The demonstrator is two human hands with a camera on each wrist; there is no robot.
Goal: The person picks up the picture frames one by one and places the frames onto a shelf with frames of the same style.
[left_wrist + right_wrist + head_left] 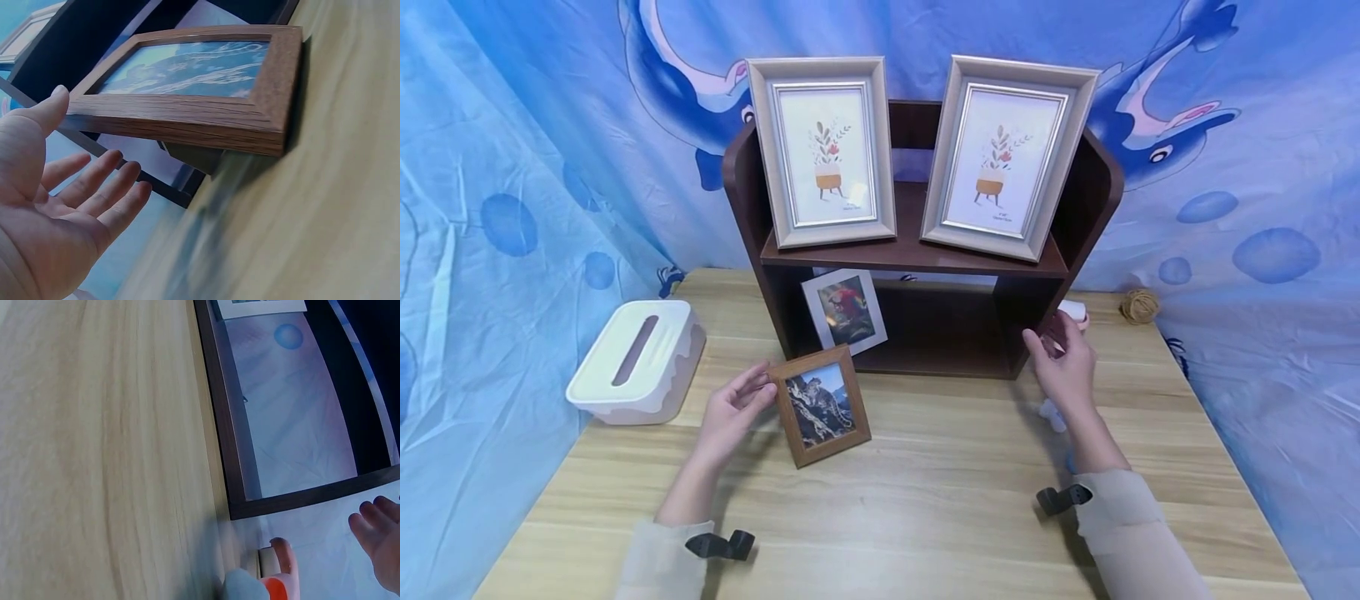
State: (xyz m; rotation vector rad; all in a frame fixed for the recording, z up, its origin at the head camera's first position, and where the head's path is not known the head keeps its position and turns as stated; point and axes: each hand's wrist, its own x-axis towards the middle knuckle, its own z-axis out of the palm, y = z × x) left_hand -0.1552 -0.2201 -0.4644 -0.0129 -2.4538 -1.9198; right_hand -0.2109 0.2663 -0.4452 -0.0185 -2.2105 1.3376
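Observation:
My left hand (pixel 733 417) is at the left edge of a brown wooden photo frame (pixel 820 407) with a leopard picture, which stands tilted back on the table. In the left wrist view, the thumb is up against the frame's corner; whether it touches I cannot tell. The other fingers are spread and hold nothing. A back stand (pixel 194 156) shows beneath that frame. My right hand (pixel 1066 367) is beside the right side of the dark shelf (pixel 917 256), fingers loosely bent. A white photo frame (pixel 880 332) with a parrot picture leans in the lower compartment.
Two silver-beige frames (pixel 880 150) with plant pictures stand on the upper shelf. A white tissue box (pixel 662 367) is at left. A twine ball (pixel 1140 307) lies at back right. Small pale objects (pixel 1052 415) sit beneath the right arm; a white-and-pink thing (pixel 1075 312) is behind that hand.

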